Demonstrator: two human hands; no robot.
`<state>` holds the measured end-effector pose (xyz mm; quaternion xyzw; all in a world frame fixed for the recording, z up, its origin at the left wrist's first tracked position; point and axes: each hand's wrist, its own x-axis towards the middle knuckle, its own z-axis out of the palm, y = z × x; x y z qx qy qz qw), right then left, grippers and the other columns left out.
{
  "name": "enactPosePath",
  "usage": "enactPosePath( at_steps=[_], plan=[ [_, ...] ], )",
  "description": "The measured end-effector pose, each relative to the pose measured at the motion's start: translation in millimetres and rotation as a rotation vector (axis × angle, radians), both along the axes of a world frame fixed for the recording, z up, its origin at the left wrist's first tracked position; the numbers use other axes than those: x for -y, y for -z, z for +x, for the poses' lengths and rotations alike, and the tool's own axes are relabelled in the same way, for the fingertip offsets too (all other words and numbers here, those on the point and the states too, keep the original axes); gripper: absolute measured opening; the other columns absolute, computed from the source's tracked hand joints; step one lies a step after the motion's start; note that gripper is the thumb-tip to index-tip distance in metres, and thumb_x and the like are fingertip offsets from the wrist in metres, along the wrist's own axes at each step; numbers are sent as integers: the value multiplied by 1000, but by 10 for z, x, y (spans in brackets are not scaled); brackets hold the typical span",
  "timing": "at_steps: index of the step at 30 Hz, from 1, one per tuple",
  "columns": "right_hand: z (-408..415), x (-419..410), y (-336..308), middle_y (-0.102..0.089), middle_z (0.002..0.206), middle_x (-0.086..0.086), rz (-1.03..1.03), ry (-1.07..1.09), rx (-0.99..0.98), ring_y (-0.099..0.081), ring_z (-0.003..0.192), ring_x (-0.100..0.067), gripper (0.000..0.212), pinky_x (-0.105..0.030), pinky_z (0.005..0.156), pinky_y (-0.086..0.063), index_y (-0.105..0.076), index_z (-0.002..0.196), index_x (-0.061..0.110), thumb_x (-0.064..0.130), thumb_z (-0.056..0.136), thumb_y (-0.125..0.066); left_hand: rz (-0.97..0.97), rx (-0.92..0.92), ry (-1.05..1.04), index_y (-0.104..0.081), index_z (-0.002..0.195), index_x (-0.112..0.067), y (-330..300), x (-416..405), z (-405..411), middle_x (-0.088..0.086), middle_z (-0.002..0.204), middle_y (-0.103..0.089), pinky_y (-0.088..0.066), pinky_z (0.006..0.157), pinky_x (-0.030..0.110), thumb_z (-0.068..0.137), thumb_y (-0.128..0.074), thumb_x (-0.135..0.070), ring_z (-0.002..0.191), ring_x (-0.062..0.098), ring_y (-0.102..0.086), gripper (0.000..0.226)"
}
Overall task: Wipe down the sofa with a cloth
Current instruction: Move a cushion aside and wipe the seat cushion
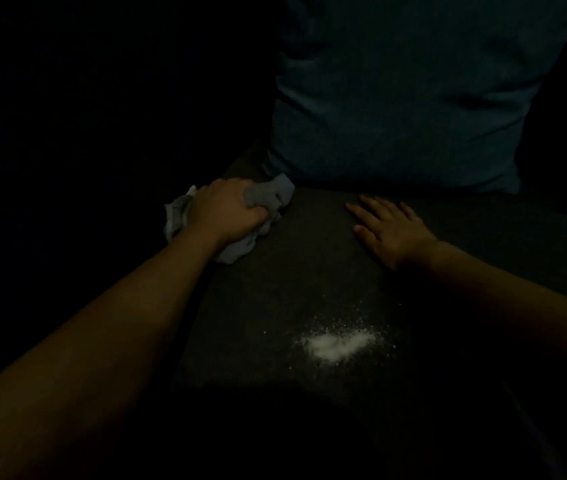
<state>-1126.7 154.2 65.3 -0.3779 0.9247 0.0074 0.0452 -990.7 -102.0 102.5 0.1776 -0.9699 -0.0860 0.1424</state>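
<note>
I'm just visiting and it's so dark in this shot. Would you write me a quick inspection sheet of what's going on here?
Surface: dark sofa seat, dimly lit.
Job's things: pale crumpled cloth at the seat's far left; white powder patch lies nearer the camera, not yet wiped.
Clutter: nothing seen besides the powder.
Hands: left hand grips the cloth, fingers curled round it; right hand rests flat on the seat, fingers spread.
Cables: nothing seen.
Surroundings: bluish cushion stands behind the seat; a faint pale shape at far right is too dark to identify.
</note>
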Motion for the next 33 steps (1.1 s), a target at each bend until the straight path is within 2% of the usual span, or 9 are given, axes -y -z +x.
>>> enactPosePath(
  at_steps=[3,9,12,14,19,23,25,29,33],
  plan=[
    [88,23,-98,2,160,7,72,37,-11,-1,147,-17,53,-47,118,-3,0,150,40,51,99,-13,50,10,87,-64,98,-26,131,-132,432,-2,100,-64,-44,74,32,77,-52,-57,92,21,-60,39],
    [231,211,-418,-1,160,3,279,114,46,-11,146,-28,56,-52,115,-17,0,149,42,57,97,-18,-8,77,132,-57,115,-35,30,-552,1685,-9,107,-57,-36,85,33,74,-53,-61,100,17,-53,49],
    [317,355,-522,-5,160,0,246,46,24,-11,146,-27,57,-51,117,-11,-5,148,45,63,95,-16,-1,127,281,-59,112,-34,-97,-751,2310,-12,99,-57,-33,84,30,66,-42,-66,95,15,-54,58],
    [384,422,-454,0,160,2,255,27,47,-5,147,-25,57,-52,116,-5,-1,147,47,63,94,-13,98,167,293,-63,107,-35,-245,-725,2428,-12,99,-63,-40,82,29,63,-41,-65,93,12,-58,58],
    [356,433,-78,10,160,1,148,56,78,6,147,-25,55,-53,116,0,11,145,49,59,95,-12,232,-129,44,-61,113,-28,-680,-247,1224,-2,109,-64,-51,80,34,71,-58,-49,97,18,-61,47],
    [316,453,-23,10,160,3,123,50,46,5,147,-24,55,-51,116,-1,9,145,49,58,96,-13,83,205,-67,-42,138,-37,-229,-5,227,3,140,-45,-36,100,49,74,-51,-60,125,32,-44,68],
    [295,452,1,7,160,5,86,58,29,4,147,-21,54,-49,116,0,8,144,51,60,95,-13,24,224,-100,-42,138,-37,0,41,-7,1,144,-40,-28,101,50,76,-46,-62,126,31,-38,67],
    [261,449,29,5,160,6,47,63,50,5,147,-20,54,-49,117,2,5,144,53,62,93,-12,70,180,-23,-54,124,-35,1,141,-123,-1,134,-48,-31,101,50,79,-47,-69,123,29,-42,57],
    [244,430,23,8,160,6,69,72,57,7,147,-20,54,-50,117,4,6,144,52,62,94,-12,106,132,66,-54,81,-35,-52,-42,149,-4,94,-59,-41,81,36,76,-58,-59,99,24,-58,24]
  ],
)
